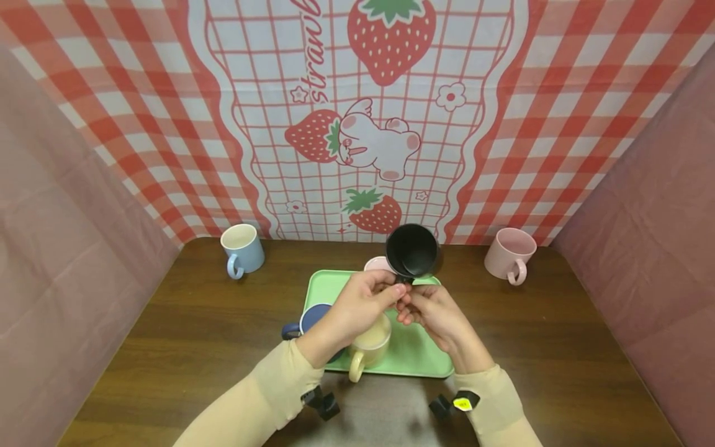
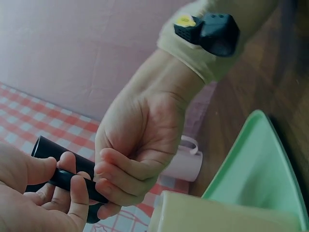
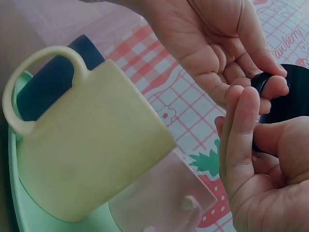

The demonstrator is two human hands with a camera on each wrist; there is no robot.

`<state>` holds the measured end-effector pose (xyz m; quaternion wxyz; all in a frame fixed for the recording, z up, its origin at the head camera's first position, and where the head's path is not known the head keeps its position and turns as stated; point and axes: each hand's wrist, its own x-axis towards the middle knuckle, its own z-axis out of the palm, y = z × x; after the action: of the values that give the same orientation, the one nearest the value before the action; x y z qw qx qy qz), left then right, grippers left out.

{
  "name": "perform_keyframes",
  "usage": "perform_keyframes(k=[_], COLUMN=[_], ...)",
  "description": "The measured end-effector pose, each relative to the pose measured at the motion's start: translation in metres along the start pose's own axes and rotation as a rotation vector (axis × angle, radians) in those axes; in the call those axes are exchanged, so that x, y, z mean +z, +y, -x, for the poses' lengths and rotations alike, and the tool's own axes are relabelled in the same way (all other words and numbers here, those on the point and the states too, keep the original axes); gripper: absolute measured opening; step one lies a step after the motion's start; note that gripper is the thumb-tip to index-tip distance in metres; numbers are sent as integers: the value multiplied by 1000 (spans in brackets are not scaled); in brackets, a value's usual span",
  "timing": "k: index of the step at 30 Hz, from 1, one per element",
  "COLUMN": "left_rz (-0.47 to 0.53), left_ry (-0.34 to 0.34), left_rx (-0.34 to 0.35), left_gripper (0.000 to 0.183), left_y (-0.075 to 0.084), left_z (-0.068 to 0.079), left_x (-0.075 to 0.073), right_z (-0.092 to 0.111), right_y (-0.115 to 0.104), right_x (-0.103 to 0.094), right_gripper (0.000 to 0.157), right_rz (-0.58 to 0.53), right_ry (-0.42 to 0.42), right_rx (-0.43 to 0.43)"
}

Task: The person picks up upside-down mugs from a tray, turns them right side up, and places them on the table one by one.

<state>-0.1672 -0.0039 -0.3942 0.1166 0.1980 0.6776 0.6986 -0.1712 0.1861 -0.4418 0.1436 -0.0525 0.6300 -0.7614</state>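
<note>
A black mug (image 1: 412, 251) is held up over the far part of a green tray (image 1: 416, 347), its dark inside facing the head camera. My left hand (image 1: 363, 304) pinches its handle (image 2: 72, 183) between thumb and fingers. On the handle's other side, my right hand (image 1: 438, 313) grips with curled fingers, which partly hide it. Below the hands, a yellow mug (image 1: 373, 341) stands on the tray. Beside it is a dark blue mug (image 1: 315, 316), partly covered by my left wrist. A pink mug (image 3: 159, 193) shows behind the yellow one.
At the back left of the wooden table (image 1: 167, 347) stands a light blue mug (image 1: 246, 248). Another pink mug (image 1: 509, 253) is at the back right. A strawberry-patterned cloth (image 1: 368, 143) hangs behind the table, with plain pink cloths (image 1: 653, 217) at the sides.
</note>
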Motion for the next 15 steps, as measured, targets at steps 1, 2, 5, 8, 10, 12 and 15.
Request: perform_keyframes(k=[1,2,5,8,10,12,15], left_rz=[-18,-36,-86,-112,-119,-115,-95], left_ry=[2,4,18,34,44,54,72], left_rx=[13,26,58,78,89,96,100], left_gripper=[18,18,17,16,16,15,15], left_y=[0,0,0,1,1,2,2], left_z=[0,0,1,1,1,2,2], left_x=[0,0,-1,-2,-4,-5,-6], right_z=[0,-1,-2,-2,-3,-3,-3], right_y=[0,0,1,1,2,2,2], right_x=[-1,-1,-2,-3,-3,-3,-1], right_gripper=[31,31,30,28,26,24,24], right_rz=[7,15,36,61,74,88,117], right_ry=[-9,-16,-45,-82,-109,-123,-117], right_rx=[-3,-8,-27,-57,-76,-91,-107])
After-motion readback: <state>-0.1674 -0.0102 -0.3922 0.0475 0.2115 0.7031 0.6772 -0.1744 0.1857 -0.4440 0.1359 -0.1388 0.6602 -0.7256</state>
